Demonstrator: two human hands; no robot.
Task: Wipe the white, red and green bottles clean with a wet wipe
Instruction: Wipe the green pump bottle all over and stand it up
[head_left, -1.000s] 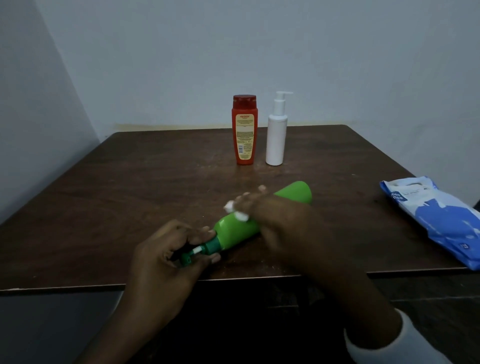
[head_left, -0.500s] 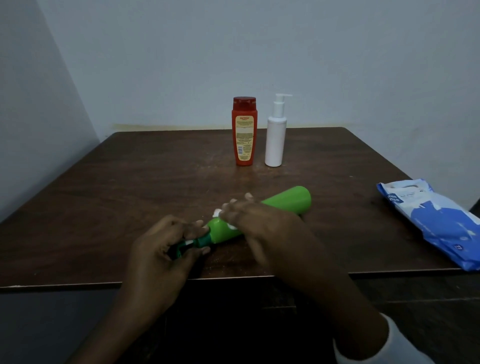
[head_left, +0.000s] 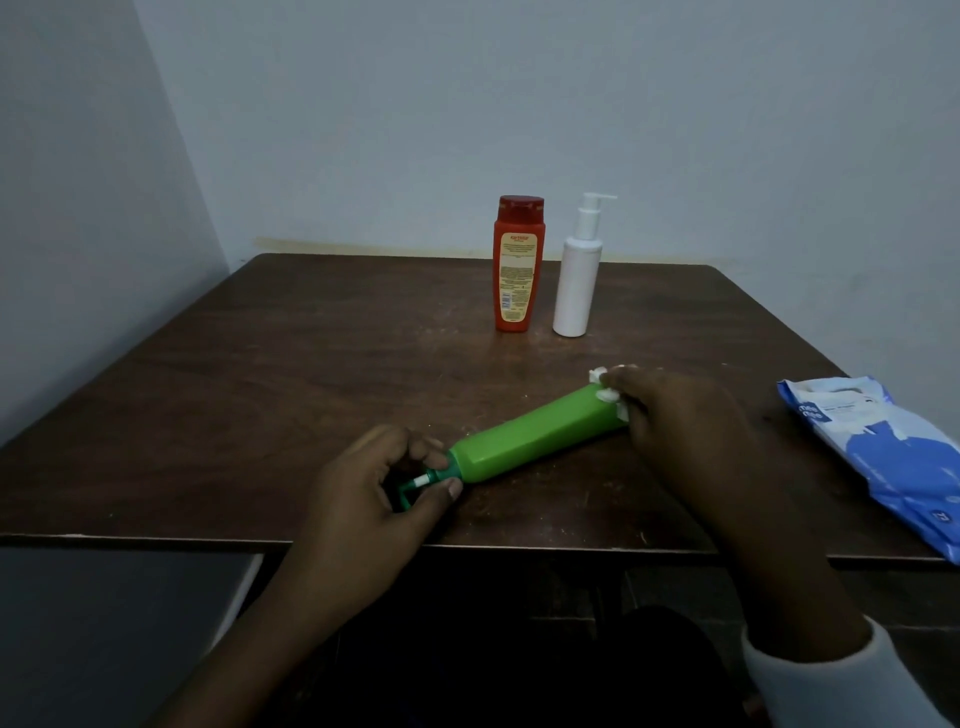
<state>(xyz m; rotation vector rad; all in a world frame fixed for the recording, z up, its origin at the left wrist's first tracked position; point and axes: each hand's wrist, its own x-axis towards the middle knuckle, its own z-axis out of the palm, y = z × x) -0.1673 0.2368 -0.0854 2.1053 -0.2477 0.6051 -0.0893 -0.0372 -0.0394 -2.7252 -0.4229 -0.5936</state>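
Green bottle (head_left: 535, 436) lies on the counter (head_left: 260, 389) near the front edge, left hand (head_left: 374, 499) grip pinching its pump end, right hand (head_left: 685, 421) grip pressing the wet wipe (head_left: 605, 395) to its base: mid-wipe, I judge, while the red bottle (head_left: 517, 270) and white bottle (head_left: 574, 291) stand behind, wiped or not unclear.

The wipes pack (head_left: 883, 457) at the right edge of the desk (head_left: 311, 364) bears white letters, partly readable as "mee". The red bottle (head_left: 517, 265) near the far edge carries a yellow label; its print is illegible.
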